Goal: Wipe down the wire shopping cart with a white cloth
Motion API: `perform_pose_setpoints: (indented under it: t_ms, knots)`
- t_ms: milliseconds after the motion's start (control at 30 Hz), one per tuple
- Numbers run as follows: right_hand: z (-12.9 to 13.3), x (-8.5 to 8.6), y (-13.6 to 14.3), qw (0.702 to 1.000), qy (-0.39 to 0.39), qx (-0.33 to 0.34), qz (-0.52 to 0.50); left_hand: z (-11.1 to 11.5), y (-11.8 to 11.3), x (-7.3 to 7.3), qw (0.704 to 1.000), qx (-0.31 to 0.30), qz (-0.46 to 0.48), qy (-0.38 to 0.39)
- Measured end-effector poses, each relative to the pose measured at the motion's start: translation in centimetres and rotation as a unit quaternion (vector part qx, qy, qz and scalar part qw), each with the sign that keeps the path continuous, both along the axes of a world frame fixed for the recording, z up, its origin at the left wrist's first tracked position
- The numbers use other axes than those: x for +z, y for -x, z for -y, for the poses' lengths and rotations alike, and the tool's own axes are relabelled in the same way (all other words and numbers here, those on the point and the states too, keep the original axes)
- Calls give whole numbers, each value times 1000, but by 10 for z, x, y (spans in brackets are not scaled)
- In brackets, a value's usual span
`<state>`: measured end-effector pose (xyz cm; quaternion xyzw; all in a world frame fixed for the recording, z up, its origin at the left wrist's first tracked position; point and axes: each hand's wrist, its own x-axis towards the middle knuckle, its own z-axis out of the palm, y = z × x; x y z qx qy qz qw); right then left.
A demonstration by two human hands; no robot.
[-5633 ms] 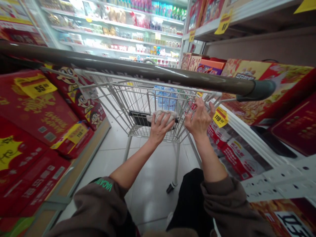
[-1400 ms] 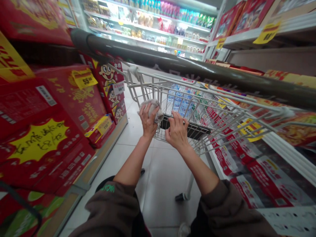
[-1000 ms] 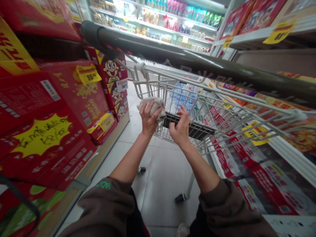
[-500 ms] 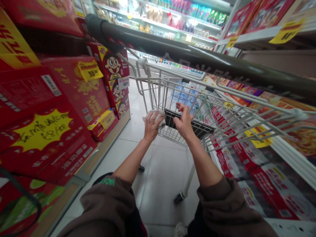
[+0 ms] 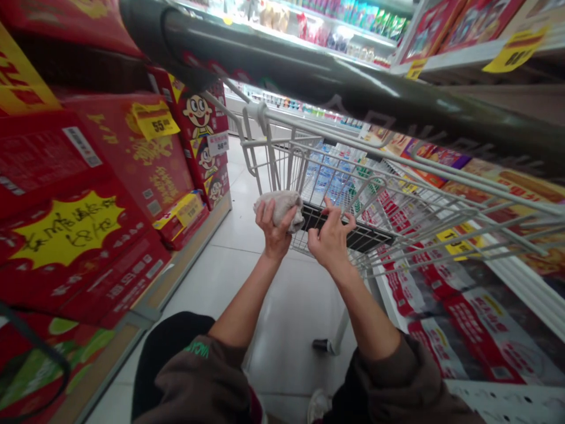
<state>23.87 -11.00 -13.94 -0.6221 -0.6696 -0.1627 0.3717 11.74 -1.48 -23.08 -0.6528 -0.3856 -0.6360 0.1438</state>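
Observation:
In the head view, my left hand is closed around a bunched light-grey cloth, at the left end of a black panel on the near side of a wire shopping cart. My right hand is at the same panel, fingers bent over it and the wires, index finger raised and thumb to the left. Its fingertips are partly hidden. Above both hands, the cart's thick dark handle crosses the view at a slant.
Red boxed goods are stacked on the left, with yellow price tags. Shelves of packaged food run along the right. A lit display case stands behind the cart. One cart wheel rests on the tiled floor.
The handle looks larger and closer. My left hand has turned the cloth, so more of it shows above the fingers. My right hand sits slightly lower, still at the panel.

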Motion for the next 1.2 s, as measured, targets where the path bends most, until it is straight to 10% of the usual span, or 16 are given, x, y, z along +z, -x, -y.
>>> perform_pose_setpoints:
  t_ms: [133,400,667,967,1200]
  knots:
    - [9,-7,-6,998,29,-8,51,-11,-9,-7,996,-59,-28,62]
    - [7,-4,-17,997,34,-15,66,-2,-16,-83,994,-63,-43,74]
    - [14,-5,-16,998,22,-24,46,-14,-21,-21,994,-56,-60,76]
    - [18,-5,-18,1000,19,-12,18,15,-26,-86,993,-79,-69,59]
    - [24,-2,-25,1000,4,8,3,7,-44,-15,998,-52,-34,10]
